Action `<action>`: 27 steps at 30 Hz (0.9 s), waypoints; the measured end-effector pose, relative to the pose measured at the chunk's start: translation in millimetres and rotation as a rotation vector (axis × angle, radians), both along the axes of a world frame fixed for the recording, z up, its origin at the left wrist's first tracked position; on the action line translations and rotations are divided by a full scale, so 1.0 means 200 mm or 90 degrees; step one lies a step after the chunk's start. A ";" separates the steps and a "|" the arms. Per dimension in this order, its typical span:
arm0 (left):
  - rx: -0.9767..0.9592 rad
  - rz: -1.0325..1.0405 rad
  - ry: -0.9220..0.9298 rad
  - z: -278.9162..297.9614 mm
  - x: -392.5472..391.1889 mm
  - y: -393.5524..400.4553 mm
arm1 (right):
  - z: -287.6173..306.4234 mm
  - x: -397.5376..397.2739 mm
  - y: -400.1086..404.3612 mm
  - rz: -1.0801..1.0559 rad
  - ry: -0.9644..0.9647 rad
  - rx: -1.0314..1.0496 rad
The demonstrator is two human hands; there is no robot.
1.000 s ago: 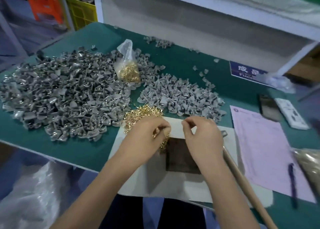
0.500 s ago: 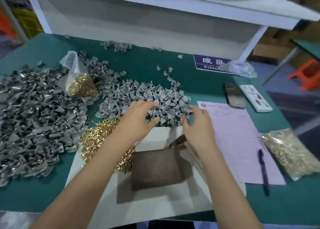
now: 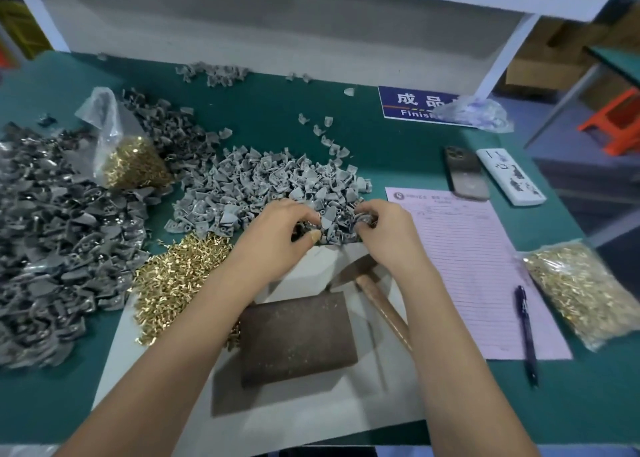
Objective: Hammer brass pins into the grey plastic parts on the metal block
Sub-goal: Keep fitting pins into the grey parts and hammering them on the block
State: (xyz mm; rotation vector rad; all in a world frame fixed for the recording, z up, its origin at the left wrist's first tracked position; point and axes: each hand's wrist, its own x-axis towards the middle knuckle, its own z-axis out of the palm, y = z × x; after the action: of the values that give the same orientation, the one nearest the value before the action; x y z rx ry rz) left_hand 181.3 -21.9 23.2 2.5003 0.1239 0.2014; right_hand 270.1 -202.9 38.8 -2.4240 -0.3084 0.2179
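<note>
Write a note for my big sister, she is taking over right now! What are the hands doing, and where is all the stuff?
Left hand and right hand: both gathering grey plastic parts from the near edge of the light grey pile, fingers curled round them.
Metal block: bare, on the white sheet.
Hammer: lying beside the block, nobody holding it.
Loose brass pins: left of the block.
Done: nothing shows on the block.
Left: put parts on the block, add pins, hammer.

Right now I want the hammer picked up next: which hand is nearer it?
Right. The right hand is just above the hammer head; the left hand lies further to its left.
</note>
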 end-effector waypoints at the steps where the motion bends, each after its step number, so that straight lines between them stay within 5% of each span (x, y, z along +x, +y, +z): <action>1: 0.005 0.001 -0.005 0.00 -0.01 0.00 | 0.00 -0.01 -0.01 -0.007 -0.003 0.014; 7: -0.021 0.004 -0.063 0.04 -0.10 0.01 | 0.05 -0.12 0.00 -0.009 -0.096 0.092; 11: -0.057 -0.004 -0.089 0.05 -0.19 0.00 | 0.03 -0.24 0.07 0.038 -0.031 0.209; 19: -0.075 0.042 -0.078 0.02 -0.31 0.01 | -0.04 -0.28 0.18 0.081 -0.058 0.109; 24: -0.133 0.049 -0.082 0.03 -0.41 0.09 | 0.03 -0.37 0.17 0.032 0.020 0.305; 27: -0.164 0.042 -0.120 0.07 -0.47 0.09 | 0.11 -0.47 0.25 0.117 0.027 0.292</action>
State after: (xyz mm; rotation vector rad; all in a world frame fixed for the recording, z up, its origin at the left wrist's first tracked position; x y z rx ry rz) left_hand 87.7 -3.3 37.5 2.2112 0.1455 0.4200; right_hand 175.8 -153.9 59.9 -1.9370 -0.5037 0.2486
